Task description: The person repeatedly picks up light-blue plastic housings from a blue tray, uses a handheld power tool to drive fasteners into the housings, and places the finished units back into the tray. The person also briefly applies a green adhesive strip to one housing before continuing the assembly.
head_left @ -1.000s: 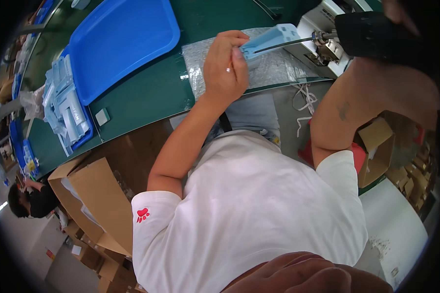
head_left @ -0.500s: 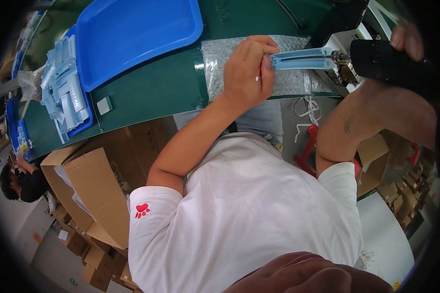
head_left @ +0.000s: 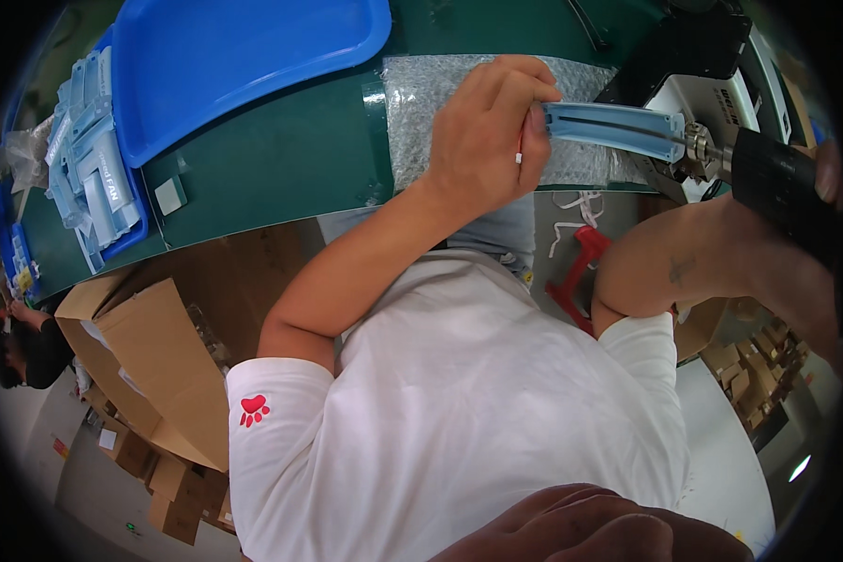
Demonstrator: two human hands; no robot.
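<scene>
My left hand [head_left: 490, 131] is closed around the left end of a long, light blue plastic housing [head_left: 618, 128]. The housing lies nearly level over the bubble wrap, its hollow, ribbed side showing. By my left thumb a small white connector [head_left: 519, 157] sticks out. At the right edge of the view my right hand [head_left: 827, 173] grips a black power screwdriver [head_left: 779, 178]. Its metal nose points left at the housing's right end, beside a small metal fitting; whether the tip touches cannot be made out. Part of my right hand is lost in the dark rim.
Bubble wrap [head_left: 407, 117] covers part of the green table [head_left: 281, 178]. A blue tray [head_left: 244, 75] stands left, beside a bin of light blue housings [head_left: 94, 169]. A white-and-black device [head_left: 712, 98] stands right. Below are an open carton [head_left: 159, 365] and a red stool [head_left: 571, 281]; another person [head_left: 28, 347] is far left.
The view has shifted a little. Both hands, with the housing and the screwdriver, have moved slightly to the right, and the housing's right end has dipped toward me. Both grips stay closed.
</scene>
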